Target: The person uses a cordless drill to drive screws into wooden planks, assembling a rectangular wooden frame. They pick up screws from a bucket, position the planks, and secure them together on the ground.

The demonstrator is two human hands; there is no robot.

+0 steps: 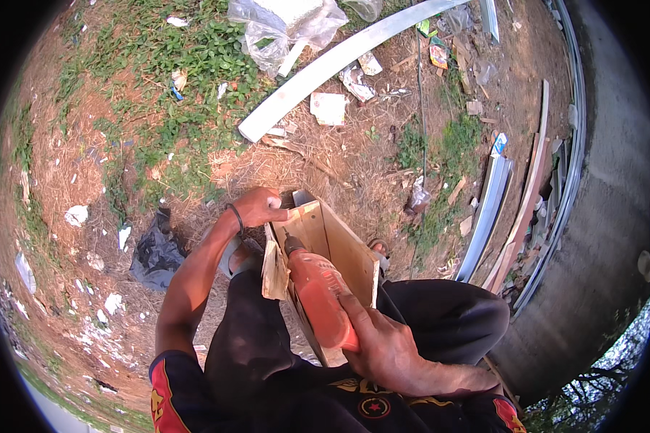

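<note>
A wooden box (348, 249) made of thin boards stands between my knees, its inside partly visible. My right hand (388, 348) is wrapped round the rear of an orange power drill (316, 290). The drill lies over the box's left side, its chuck and bit pointing away from me at the far left corner. At that same corner my left hand (258, 208) grips the board edge, thumb out toward the inside. The bit's tip is close to the wood; I cannot tell whether it touches.
A long pale metal strip (325, 71) curves across the ground ahead. More metal channels (486, 216) and wooden strips (533, 180) lie at right beside a grey wall (614, 173). A black plastic bag (157, 252) lies left of my arm. Litter and weeds (159, 94) cover the dirt.
</note>
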